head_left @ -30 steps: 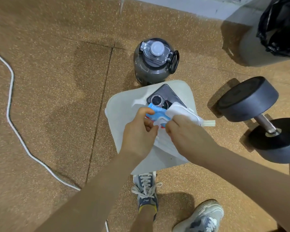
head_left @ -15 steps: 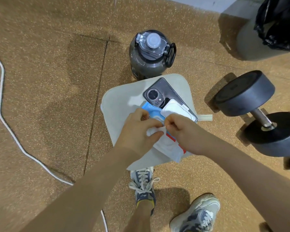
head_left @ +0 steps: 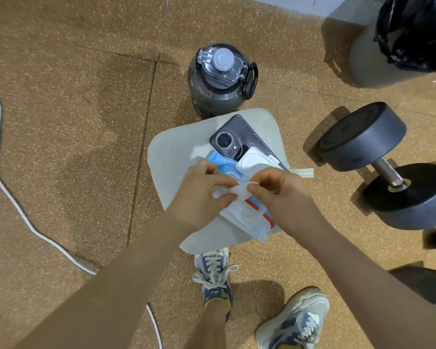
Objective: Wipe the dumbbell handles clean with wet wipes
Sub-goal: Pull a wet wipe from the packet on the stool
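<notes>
My left hand [head_left: 202, 195] pinches one end of the wipe [head_left: 239, 190] and my right hand [head_left: 283, 195] pinches the other, just above the pack [head_left: 244, 216]. It looks limp, damp and light, so bunch it mid-sheet. Well off right, the heavy dumbbell [head_left: 388, 147] lies on the floor, its slim handle [head_left: 389, 173] untouched.

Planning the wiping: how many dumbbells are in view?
1 for certain: the dumbbell lies on the floor, right of the pad. A dark shape at the lower right edge may be another, mostly cut off.
</notes>
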Motion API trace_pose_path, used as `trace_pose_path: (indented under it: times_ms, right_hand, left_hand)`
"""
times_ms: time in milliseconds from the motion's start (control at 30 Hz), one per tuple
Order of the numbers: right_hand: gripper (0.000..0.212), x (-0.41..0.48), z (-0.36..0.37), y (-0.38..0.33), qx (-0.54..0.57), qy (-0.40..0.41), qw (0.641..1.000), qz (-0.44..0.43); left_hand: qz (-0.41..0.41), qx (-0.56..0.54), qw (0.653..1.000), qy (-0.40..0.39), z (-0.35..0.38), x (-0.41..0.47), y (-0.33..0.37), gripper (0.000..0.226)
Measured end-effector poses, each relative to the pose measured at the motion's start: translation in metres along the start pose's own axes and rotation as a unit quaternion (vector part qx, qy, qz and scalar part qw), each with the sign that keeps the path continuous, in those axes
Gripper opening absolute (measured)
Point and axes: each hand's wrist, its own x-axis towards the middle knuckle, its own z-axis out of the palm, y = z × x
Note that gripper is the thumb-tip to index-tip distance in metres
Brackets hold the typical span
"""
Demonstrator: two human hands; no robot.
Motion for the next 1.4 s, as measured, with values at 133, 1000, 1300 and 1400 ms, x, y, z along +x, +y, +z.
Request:
trace_pose_path:
  times_ms: [133, 1000, 1300, 1400]
  right_hand:
    - [0.015, -0.006, -0.014, -0.001, 0.196, 0.027, 0.980, 0.028]
    - [0.036, -0.033, -0.030, 0.010, 0.374, 0.008, 0.904, 0.207]
    - [0.014, -0.087, -0.041, -0.036, 0.315, 0.089, 0.939, 0.108]
    - [0.008, -0.112, -0.056, -0.055, 0.335, 0.113, 0.931, 0.095]
  left_hand:
    - [0.029, 0.031, 0.999, 0.017, 0.001, 0.002, -0.005, 0.016]
    - [0.019, 0.183, 0.983, 0.000, 0.001, -0.037, 0.030, 0.026]
    - [-0.200, -0.298, 0.932, 0.043, -0.012, -0.055, 0.133, 0.009]
    - [-0.227, -0.360, 0.900, 0.097, -0.015, -0.071, 0.156, 0.007]
